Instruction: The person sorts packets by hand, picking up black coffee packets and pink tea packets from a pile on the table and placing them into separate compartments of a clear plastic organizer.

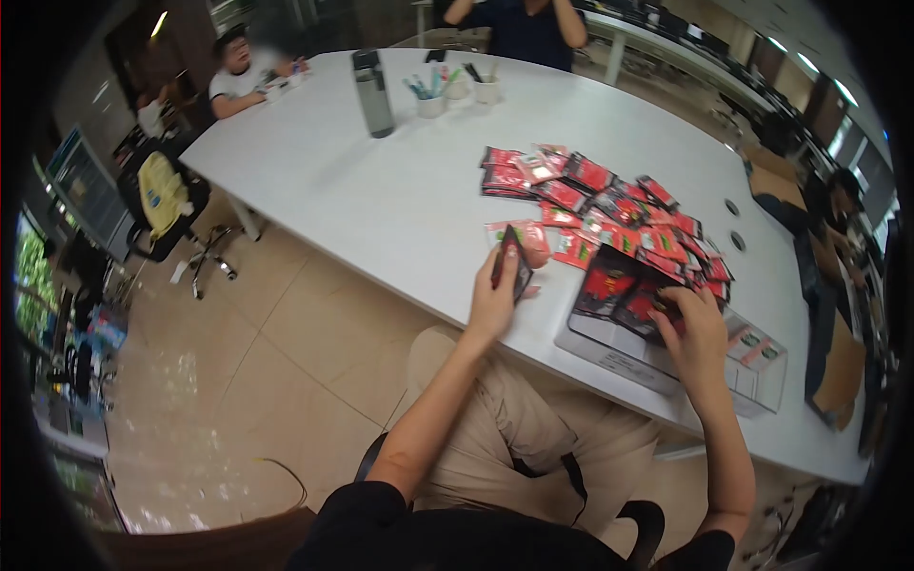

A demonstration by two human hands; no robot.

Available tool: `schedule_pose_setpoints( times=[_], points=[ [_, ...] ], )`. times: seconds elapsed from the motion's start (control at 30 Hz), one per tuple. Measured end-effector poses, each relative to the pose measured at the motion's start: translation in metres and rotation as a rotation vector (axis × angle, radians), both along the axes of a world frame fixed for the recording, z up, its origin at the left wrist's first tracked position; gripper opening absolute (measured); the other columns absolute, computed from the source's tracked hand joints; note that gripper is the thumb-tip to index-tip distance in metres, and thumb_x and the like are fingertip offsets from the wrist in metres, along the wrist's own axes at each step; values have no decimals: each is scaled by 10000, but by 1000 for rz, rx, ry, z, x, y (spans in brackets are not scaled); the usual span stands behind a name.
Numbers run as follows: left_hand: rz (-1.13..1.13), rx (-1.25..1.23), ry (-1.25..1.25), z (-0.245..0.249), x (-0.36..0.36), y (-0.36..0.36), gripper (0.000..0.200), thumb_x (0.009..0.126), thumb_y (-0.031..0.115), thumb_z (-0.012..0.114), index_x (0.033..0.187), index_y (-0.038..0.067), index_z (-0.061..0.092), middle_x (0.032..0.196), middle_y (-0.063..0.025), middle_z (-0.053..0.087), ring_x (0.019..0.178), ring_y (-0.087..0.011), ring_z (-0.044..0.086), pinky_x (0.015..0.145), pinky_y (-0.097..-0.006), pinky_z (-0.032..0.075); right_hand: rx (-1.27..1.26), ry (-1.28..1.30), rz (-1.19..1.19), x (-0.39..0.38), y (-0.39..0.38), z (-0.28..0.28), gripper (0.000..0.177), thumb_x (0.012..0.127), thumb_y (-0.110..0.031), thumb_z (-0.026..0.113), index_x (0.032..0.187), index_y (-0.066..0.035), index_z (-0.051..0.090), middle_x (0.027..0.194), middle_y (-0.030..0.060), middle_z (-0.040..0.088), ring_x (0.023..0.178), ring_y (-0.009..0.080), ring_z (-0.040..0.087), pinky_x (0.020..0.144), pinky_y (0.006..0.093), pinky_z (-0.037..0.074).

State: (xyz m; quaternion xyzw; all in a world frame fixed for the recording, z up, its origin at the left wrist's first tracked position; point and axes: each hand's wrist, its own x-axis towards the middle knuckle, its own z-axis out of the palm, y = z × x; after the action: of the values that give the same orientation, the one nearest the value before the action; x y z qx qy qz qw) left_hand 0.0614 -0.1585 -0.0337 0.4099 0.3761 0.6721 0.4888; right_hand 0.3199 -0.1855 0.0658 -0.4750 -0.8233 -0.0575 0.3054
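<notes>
My left hand (pixel 495 300) is closed around a dark packet with red on it (pixel 514 270), held upright above the near table edge. A pinkish packet (pixel 526 238) lies just behind that hand. My right hand (pixel 698 333) reaches into an open box (pixel 617 354) with pale outer walls. Its curled fingers pinch at a red-and-black packet (pixel 640 306) inside; the exact grip is partly hidden. Another red-and-black packet (pixel 603 288) sits to the left within the box. Behind the box spreads a loose pile of red packets (pixel 619 238), some with green print.
A clear container (pixel 769 379) with pink-and-white packets adjoins the box on the right. Farther back on the white table (pixel 314 171) stand a grey bottle (pixel 372 95) and cups of pens (pixel 431 103). Other people sit around the far side. Open cardboard (pixel 836 381) borders the right edge.
</notes>
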Motion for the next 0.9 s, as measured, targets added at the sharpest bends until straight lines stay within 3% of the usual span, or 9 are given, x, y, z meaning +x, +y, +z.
schedule_pose_setpoints(
  times=[0.07,0.2,0.33,0.43,0.53,0.63,0.77,0.87,0.9],
  points=[
    [-53,27,68,-1,-1,1,419,1011,366,411,1191,3,515,1057,-121,652,1017,-196,640,707,-301,579,11,1,25,1,4,0,261,726,-66,733,960,-40,620,812,78,610,739,249,521,651,366,443],
    [-100,5,180,8,-2,-5,361,1016,331,405,1180,31,518,1090,-126,652,1034,-195,637,704,-275,566,48,-30,28,1,9,-3,271,711,-66,738,955,-44,623,805,63,605,736,240,515,646,362,444],
    [-98,2,139,8,-2,-6,336,1016,312,404,1181,43,520,1078,-110,657,1038,-192,636,706,-267,562,77,-62,7,0,8,-1,282,694,-63,747,949,-42,628,777,54,601,726,230,509,649,350,445],
    [-106,-7,134,9,-3,-6,330,1015,306,409,1178,43,524,1073,-108,657,1040,-192,636,708,-269,562,33,-125,-8,6,8,-2,368,679,-65,755,1021,-58,619,891,59,608,775,235,515,693,350,445],
    [-106,-7,134,9,-3,-6,329,1013,306,414,1176,43,526,1066,-106,658,1038,-191,636,707,-270,563,75,-228,-73,0,5,4,581,634,-77,785,1173,-92,568,1125,90,562,952,260,527,798,366,435],
    [-107,1,142,7,-3,-6,330,1012,309,418,1177,43,524,1060,-102,658,1033,-188,636,708,-270,563,82,-292,-72,-3,6,5,827,588,-100,817,1331,-138,457,1343,122,434,1170,299,459,917,401,390],
    [-103,-10,126,7,-2,-6,334,1013,317,418,1181,47,519,1064,-100,656,1036,-176,630,708,-259,558,-8,-339,-56,-9,11,4,1016,542,-147,854,1425,-169,354,1417,127,387,1282,304,390,997,411,339],
    [-89,-40,166,12,-2,-11,272,981,225,507,1187,48,515,1092,-84,650,1051,-158,616,727,-246,549,-36,-343,-69,-11,10,5,1026,537,-153,857,1431,-162,353,1402,130,404,1284,305,389,1002,412,338],
    [-84,-13,160,6,-2,-9,279,947,130,549,1204,33,505,1119,-79,642,1074,-156,604,743,-248,544,-58,-335,-72,-10,10,6,1026,537,-150,855,1433,-158,356,1392,133,417,1290,311,386,1008,421,336]
  ],
)
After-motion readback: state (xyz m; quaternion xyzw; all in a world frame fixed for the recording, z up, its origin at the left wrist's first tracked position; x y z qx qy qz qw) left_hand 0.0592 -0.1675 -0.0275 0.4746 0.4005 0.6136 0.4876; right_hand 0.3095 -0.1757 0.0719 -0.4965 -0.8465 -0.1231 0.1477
